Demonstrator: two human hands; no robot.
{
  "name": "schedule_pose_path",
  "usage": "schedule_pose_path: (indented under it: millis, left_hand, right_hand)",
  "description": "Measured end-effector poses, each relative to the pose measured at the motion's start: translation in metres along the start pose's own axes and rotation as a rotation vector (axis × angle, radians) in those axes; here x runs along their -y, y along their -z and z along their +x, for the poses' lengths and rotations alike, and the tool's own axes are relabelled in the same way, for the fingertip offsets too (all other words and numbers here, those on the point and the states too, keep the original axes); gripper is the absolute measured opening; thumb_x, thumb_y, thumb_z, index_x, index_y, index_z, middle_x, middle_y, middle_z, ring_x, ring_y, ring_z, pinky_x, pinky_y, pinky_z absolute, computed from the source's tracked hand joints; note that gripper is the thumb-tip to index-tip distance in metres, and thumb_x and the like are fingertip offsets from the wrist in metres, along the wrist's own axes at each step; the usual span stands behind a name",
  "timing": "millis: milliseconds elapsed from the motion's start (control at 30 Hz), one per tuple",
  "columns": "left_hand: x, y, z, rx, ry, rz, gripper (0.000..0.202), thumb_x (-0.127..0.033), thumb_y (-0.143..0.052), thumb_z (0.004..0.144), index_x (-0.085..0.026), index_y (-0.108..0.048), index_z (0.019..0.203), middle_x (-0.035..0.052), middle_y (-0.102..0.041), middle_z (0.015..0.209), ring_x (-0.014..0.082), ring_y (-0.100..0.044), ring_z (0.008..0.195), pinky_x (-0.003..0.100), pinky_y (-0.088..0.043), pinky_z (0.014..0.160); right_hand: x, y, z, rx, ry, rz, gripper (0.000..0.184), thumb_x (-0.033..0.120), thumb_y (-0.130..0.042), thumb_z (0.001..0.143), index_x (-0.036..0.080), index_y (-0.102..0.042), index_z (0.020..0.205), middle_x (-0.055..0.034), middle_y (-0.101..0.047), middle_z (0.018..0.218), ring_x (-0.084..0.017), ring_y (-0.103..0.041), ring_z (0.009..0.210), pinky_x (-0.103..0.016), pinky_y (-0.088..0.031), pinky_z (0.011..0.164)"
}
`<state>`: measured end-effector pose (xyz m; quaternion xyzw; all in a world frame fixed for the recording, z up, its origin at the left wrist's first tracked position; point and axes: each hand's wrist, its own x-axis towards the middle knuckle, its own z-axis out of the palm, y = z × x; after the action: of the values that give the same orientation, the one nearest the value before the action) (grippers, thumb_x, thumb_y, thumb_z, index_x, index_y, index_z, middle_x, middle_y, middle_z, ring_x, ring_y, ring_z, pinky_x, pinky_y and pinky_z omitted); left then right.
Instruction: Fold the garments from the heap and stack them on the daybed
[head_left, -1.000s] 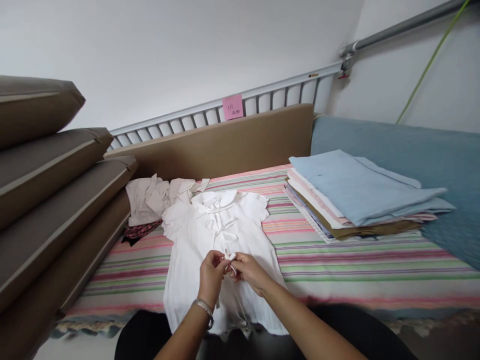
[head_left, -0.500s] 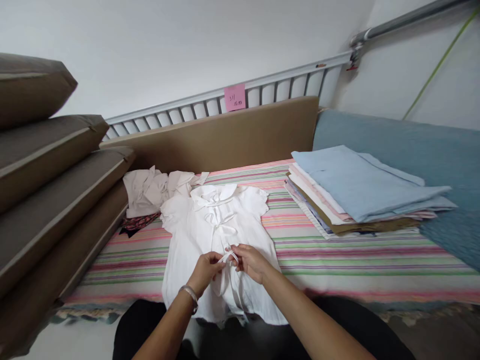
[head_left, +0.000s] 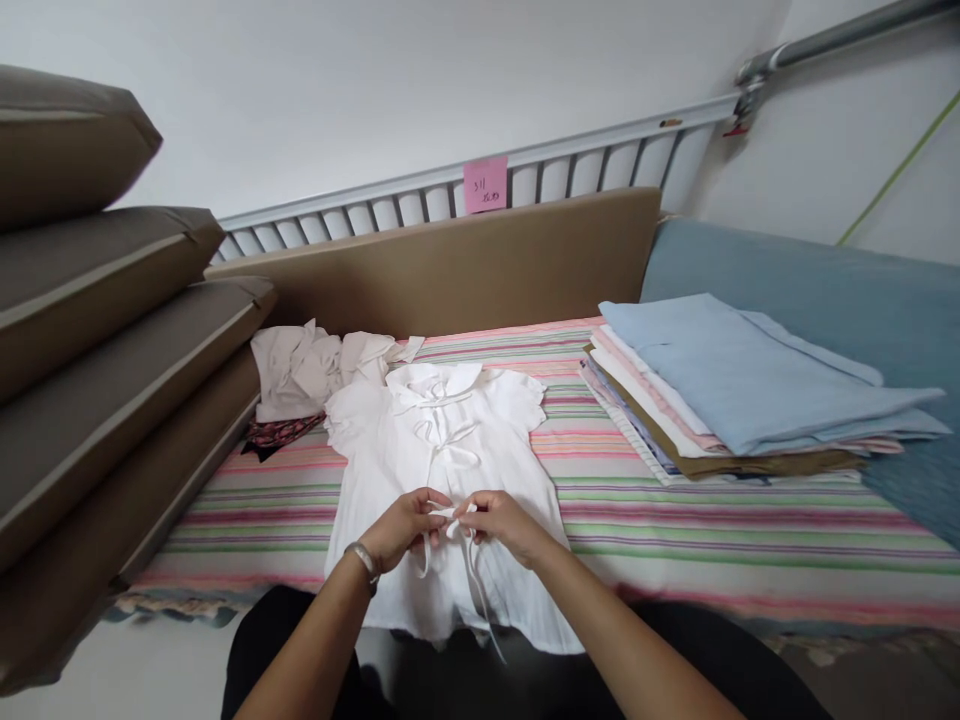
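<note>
A white short-sleeved blouse (head_left: 442, 450) lies face up on the striped sheet (head_left: 675, 530), collar away from me, with tie ribbons down its front. My left hand (head_left: 403, 528) and my right hand (head_left: 504, 522) meet over the blouse's lower front. Both pinch the white ribbon ties (head_left: 450, 522), and loose ribbon ends hang down below them. A metal bracelet (head_left: 364, 556) sits on my left wrist.
A stack of folded clothes (head_left: 735, 390), light blue on top, lies to the right. Crumpled beige and dark clothes (head_left: 307, 375) lie at the back left. Brown cushions (head_left: 97, 330) are stacked on the left, a brown board (head_left: 465, 265) and white rail behind, a blue cover (head_left: 825, 290) at right.
My hands have dropped slightly lower on the blouse and pulled the ribbon ends apart; the ribbon ends now hang longer beneath them. The view has shifted a little to the left.
</note>
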<state>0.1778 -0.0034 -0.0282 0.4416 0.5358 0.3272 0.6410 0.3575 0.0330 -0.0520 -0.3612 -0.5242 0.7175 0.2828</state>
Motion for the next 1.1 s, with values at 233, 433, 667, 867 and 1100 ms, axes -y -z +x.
schedule_pose_path:
  millis: [233,433,667,867,1100]
  left_hand:
    - [0.004,-0.013,0.006,-0.165,0.031,-0.066,0.041,-0.057,-0.055,0.069,-0.019,-0.048,0.085,-0.0036,-0.056,0.052,0.0045,-0.035,0.033,0.019,-0.006,0.035]
    - [0.004,-0.019,0.005,-0.205,0.11,0.01,0.054,-0.069,-0.048,0.066,-0.015,-0.052,0.075,0.0041,-0.061,0.057,0.0108,-0.049,0.037,0.02,-0.021,0.035]
    - [0.008,-0.015,0.012,-0.263,0.204,-0.1,0.049,-0.061,-0.066,0.051,-0.017,-0.049,0.062,-0.0047,-0.047,0.051,0.0082,-0.046,0.043,0.02,-0.023,0.04]
    - [0.008,-0.007,0.021,-0.461,0.08,0.003,0.037,-0.05,-0.065,0.057,-0.015,-0.058,0.065,-0.0058,-0.044,0.044,0.0067,-0.038,0.04,0.021,-0.018,0.039]
    - [0.001,0.01,0.039,-0.574,0.048,0.072,0.026,-0.039,-0.066,0.06,-0.014,-0.058,0.058,-0.0028,-0.048,0.043,0.0086,-0.041,0.037,0.022,-0.018,0.038]
  right_hand:
    - [-0.019,-0.015,0.002,-0.382,0.529,-0.747,0.029,0.0,-0.042,0.067,0.019,-0.057,0.082,-0.0001,-0.056,0.076,-0.013,-0.051,0.07,-0.025,-0.037,0.065]
    - [-0.028,-0.021,0.009,-0.4,0.723,-0.912,0.028,-0.002,-0.037,0.07,0.019,-0.052,0.08,-0.0018,-0.055,0.078,-0.015,-0.052,0.072,-0.026,-0.04,0.067]
    - [-0.026,-0.018,0.005,-0.271,0.839,-0.939,0.025,0.0,-0.042,0.075,0.019,-0.057,0.08,-0.0033,-0.058,0.083,-0.015,-0.054,0.08,-0.028,-0.046,0.073]
    - [-0.035,-0.01,-0.007,-0.3,0.8,-0.943,0.014,0.011,-0.054,0.08,0.021,-0.064,0.081,-0.0053,-0.058,0.099,-0.017,-0.054,0.089,-0.031,-0.046,0.079]
    - [-0.045,-0.002,-0.03,-0.228,0.6,-0.996,0.012,0.012,-0.058,0.077,0.02,-0.066,0.072,-0.0015,-0.059,0.075,-0.015,-0.051,0.077,-0.028,-0.039,0.07]
